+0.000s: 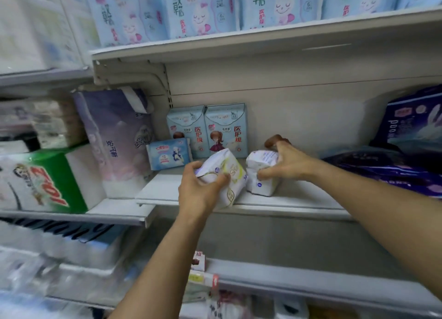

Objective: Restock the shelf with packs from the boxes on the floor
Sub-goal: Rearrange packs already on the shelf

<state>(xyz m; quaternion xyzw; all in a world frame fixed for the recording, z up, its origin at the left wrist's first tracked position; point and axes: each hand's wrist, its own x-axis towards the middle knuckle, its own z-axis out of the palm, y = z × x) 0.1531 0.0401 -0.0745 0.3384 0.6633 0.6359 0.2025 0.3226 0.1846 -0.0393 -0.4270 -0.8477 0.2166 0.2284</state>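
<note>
Left hand (199, 189) and right hand (285, 162) each grip a white pack (226, 175) (262, 172) on the shelf (287, 199).

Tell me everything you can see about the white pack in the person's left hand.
The white pack is a soft, plastic-wrapped pillow shape with pale green and purple print, too blurred to read. It is tilted, its upper end leaning back toward the shelf wall, its lower end at the front edge of the middle shelf. The left hand grips it from the left, thumb across the front. Another white pack, gripped by the right hand, sits immediately to its right.
</note>
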